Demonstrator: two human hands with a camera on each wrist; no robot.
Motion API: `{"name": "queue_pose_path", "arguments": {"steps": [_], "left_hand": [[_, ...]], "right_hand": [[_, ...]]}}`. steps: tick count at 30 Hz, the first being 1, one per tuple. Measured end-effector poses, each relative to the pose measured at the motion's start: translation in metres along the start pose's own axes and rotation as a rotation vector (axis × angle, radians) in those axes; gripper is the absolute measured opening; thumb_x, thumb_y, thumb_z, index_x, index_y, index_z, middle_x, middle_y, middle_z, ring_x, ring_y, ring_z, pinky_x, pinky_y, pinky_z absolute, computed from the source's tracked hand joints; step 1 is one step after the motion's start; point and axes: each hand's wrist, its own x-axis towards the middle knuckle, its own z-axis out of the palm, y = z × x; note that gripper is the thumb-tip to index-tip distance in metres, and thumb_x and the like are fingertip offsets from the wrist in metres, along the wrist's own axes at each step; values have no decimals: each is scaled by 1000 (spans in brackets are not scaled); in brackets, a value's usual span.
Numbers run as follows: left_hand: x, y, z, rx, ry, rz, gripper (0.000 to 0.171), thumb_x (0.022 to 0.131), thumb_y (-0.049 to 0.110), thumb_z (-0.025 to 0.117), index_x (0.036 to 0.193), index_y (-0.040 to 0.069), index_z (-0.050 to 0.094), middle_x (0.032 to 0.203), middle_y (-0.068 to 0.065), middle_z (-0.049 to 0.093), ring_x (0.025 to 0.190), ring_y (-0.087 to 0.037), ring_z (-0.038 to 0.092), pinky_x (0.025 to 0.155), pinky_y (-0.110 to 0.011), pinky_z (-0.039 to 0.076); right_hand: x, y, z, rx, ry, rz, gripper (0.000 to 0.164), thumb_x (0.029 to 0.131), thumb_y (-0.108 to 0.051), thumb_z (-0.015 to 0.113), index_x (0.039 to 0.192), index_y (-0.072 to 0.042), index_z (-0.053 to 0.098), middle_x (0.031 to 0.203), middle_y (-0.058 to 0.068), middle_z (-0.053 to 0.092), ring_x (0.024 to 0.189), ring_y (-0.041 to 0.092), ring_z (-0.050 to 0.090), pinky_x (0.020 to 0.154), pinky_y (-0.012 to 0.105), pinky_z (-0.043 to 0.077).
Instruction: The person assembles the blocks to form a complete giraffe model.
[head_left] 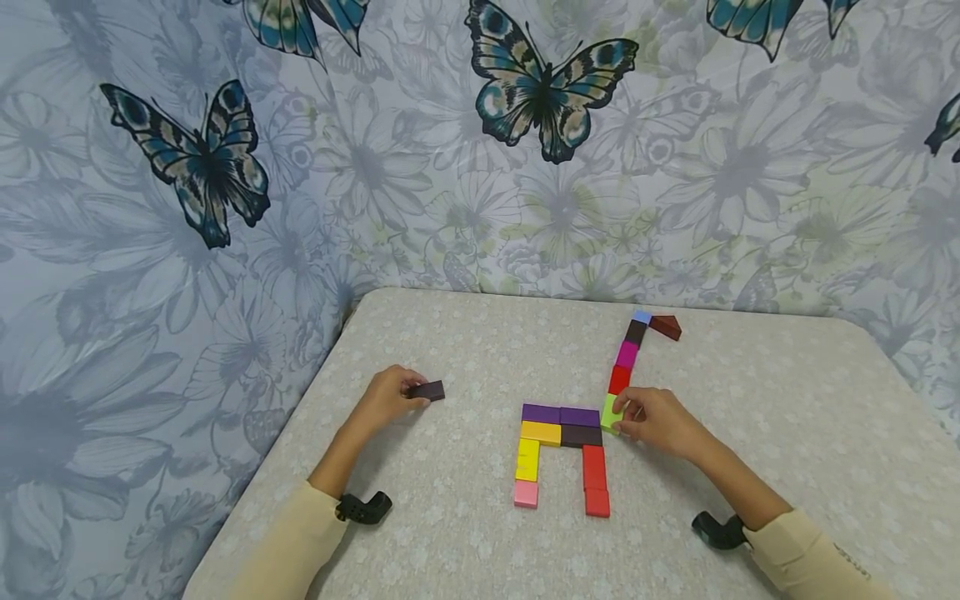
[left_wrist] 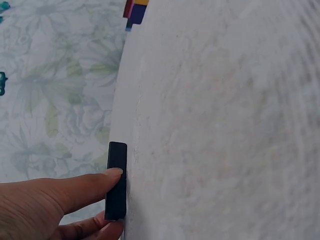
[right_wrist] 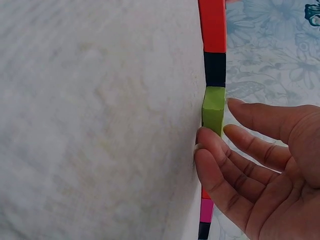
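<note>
My left hand (head_left: pixel 390 392) pinches a dark block (head_left: pixel 430 391) between thumb and fingers at the table's left. The left wrist view shows this block (left_wrist: pixel 117 155) long and narrow, thumb on its face. On the right, my right hand (head_left: pixel 658 421) touches a green block (head_left: pixel 608 410), fingers loosely bent along its side. In the right wrist view the thumb tip lies close to the green block (right_wrist: pixel 213 102), fingers partly covering its lower end. Above it runs a slanting row: red (head_left: pixel 619 380), magenta (head_left: pixel 627 354), dark (head_left: pixel 636 332) and small blue (head_left: pixel 642 317) blocks.
A brown triangular block (head_left: pixel 666 327) adjoins the row's top. Left of the green block, two purple blocks (head_left: pixel 542 412) lie over an orange-yellow block (head_left: pixel 541 432) and a dark one (head_left: pixel 581 436). Yellow (head_left: pixel 528 460), pink (head_left: pixel 526 494) and red blocks (head_left: pixel 594 467) form two legs. A butterfly-patterned wall (head_left: pixel 555 208) borders the table.
</note>
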Motion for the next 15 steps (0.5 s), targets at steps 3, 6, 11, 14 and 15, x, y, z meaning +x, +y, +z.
{"name": "queue_pose_path", "arguments": {"steps": [3,6,11,14,15], "left_hand": [[0,3,2,8,-16,7,31,80,9,86,109,2,77,100,-11,66,85,-24,57,76,-39,47],[0,5,5,-2,-24,4,30,80,10,87,108,2,77,97,-9,66,82,-22,56,74,-37,46],[-1,14,8,-32,-37,20,30,81,13,87,107,3,76,97,-7,68,84,-19,58,77,-38,49],[-3,21,10,-41,-48,45,29,81,15,87,106,5,77,96,-6,68,85,-20,59,78,-38,49],[-3,24,11,-43,-53,48,29,81,15,87,106,5,77,96,-6,68,86,-20,59,78,-38,49]], "right_hand": [[0,0,0,-1,0,2,19,85,-5,80,100,-3,68,78,0,63,65,14,59,59,26,52],[0,1,0,-3,0,3,19,85,-5,80,100,-4,68,78,0,63,65,14,59,59,26,51],[1,2,0,0,1,-3,19,86,-5,80,100,-4,68,77,0,63,64,14,59,59,26,51],[1,1,0,1,-1,-4,19,86,-6,80,101,-3,68,78,0,63,64,14,59,59,26,52],[1,1,0,2,-1,0,19,86,-6,80,101,-3,68,78,0,63,64,14,59,59,26,52]]}}
